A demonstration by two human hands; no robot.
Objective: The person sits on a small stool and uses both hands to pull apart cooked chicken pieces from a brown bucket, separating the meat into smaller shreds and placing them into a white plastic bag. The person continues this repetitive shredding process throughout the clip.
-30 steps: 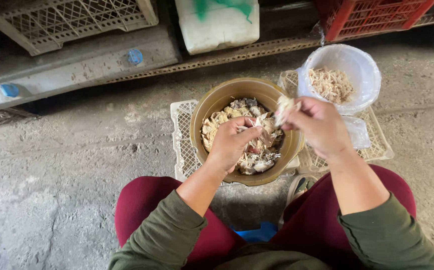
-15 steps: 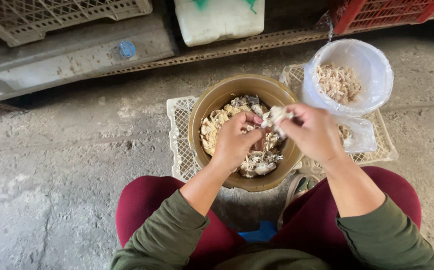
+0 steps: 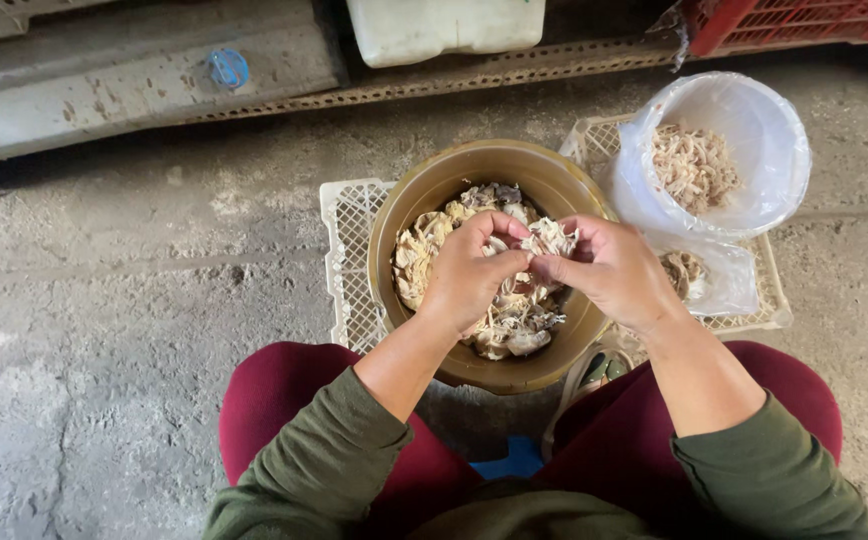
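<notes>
Left hand [image 3: 471, 272] & right hand [image 3: 609, 270] pinching frayed pale mushroom clump [image 3: 550, 238], round brown bowl [image 3: 474, 175] beneath, plastic-lined bucket [image 3: 744, 130] right, lattice crate [image 3: 347, 255] under.

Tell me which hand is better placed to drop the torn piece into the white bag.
Right, probably. The right hand pinches the pale piece together with the left hand, but it sits on the side next to the white bag; the left would have to cross over the brown bowl.

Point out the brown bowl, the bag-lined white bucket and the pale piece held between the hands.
brown bowl [image 3: 554, 178]: head view, bare inner wall near the far rim.
white bucket [image 3: 754, 120]: head view, bag-lined inner wall.
pale piece [image 3: 551, 238]: head view, its frayed middle between the fingertips of both hands.
</notes>
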